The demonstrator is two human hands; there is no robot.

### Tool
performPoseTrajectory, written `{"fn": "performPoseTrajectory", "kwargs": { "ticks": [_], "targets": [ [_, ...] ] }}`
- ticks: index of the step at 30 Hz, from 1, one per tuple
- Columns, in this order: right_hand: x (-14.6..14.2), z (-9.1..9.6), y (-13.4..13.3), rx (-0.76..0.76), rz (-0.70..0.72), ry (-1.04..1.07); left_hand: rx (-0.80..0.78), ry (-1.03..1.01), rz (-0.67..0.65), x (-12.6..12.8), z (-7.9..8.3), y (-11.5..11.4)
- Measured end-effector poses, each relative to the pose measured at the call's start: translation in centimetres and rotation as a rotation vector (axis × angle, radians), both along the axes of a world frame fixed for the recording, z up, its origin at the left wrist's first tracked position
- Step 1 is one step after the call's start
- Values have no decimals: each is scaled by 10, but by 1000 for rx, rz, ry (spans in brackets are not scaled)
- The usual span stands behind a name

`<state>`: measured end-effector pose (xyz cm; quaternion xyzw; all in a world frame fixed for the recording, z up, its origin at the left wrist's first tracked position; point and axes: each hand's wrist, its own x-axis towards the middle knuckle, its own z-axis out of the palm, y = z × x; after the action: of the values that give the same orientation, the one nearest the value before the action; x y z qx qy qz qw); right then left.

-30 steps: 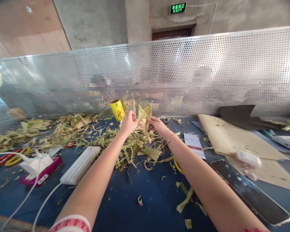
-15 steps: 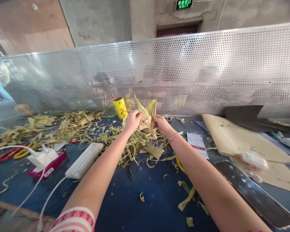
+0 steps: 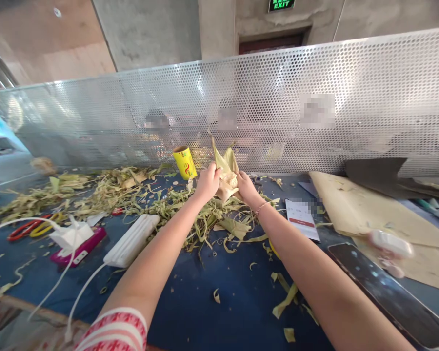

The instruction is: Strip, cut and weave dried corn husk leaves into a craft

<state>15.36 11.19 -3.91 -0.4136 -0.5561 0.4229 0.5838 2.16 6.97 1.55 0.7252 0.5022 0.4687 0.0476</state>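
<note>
Between my two hands is a flower shape made of dried corn husk (image 3: 227, 181), pale cream at its middle, with pointed greenish leaves standing up behind. My left hand (image 3: 208, 182) grips its left side, thumb on top. On the right side, my right hand (image 3: 247, 187) pinches the husk; some of its fingers are hidden behind the piece. The flower is held above a heap of shredded husk strips (image 3: 193, 214) on the blue table (image 3: 201, 302). Just left of my left hand stands a yellow cardboard tube (image 3: 185, 163).
A perforated metal screen (image 3: 113, 122) borders the table's far side. To the left lie red-handled scissors (image 3: 25, 230), a magenta box with a white plug (image 3: 82, 247) and a white power strip (image 3: 131, 241). To the right are a phone (image 3: 388, 287), a paper card (image 3: 302, 219) and brown paper (image 3: 366, 209).
My left hand has turned and closed further around the husk flower, which now shows more of its cream middle. Both hands have shifted slightly right in view, as has the whole scene.
</note>
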Motion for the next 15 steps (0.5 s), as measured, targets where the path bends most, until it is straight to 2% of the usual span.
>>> {"fn": "performPoseTrajectory", "kwargs": {
  "ticks": [2, 7, 10, 15],
  "targets": [
    [2, 0, -1, 15, -28, 0, -86, -172, -32, 1, -2, 5],
    [3, 1, -3, 84, -16, 37, -365, -596, -247, 5, -2, 7],
    [2, 0, -2, 132, -47, 48, -525, -653, -305, 8, -1, 0],
    [1, 7, -12, 181, -100, 54, -667, -674, -437, 13, -3, -6]
  ]
}}
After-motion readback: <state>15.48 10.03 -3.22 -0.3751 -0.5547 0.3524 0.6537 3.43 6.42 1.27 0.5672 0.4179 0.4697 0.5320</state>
